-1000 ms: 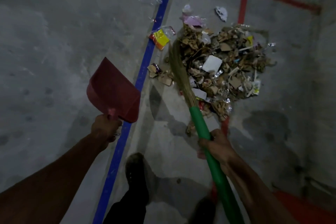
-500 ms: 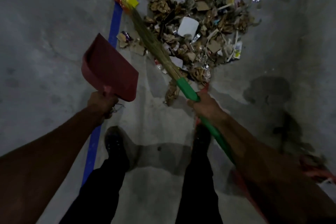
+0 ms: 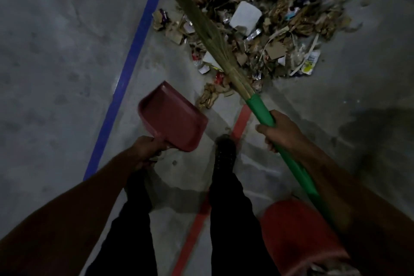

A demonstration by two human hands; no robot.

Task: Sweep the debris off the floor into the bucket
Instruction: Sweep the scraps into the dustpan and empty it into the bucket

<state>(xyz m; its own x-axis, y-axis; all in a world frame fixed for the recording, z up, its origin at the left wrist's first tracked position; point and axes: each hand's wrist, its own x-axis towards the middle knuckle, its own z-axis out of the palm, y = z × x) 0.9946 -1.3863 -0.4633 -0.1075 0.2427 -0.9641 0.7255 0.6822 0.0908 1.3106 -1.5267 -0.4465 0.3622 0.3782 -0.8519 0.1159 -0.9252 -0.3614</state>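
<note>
A pile of debris (image 3: 268, 27), mostly torn cardboard, paper and wrappers, lies on the concrete floor ahead of me. My right hand (image 3: 280, 132) grips the green handle of a grass broom (image 3: 201, 29), whose bristles reach up and left across the pile's left side. My left hand (image 3: 145, 152) grips the handle of a dark red dustpan (image 3: 174, 116), held above the floor just short of the pile. A red bucket (image 3: 300, 237) stands at the lower right, partly behind my right forearm.
A blue floor stripe (image 3: 125, 78) runs diagonally on the left and a red stripe (image 3: 242, 119) passes between my feet. My dark trouser legs and a shoe (image 3: 225, 152) fill the lower middle. A dark stain marks the floor at the right.
The view has tipped down and nearer the pile. The red bucket has come into view at lower right. The dustpan has shifted right, closer to the pile's near edge.
</note>
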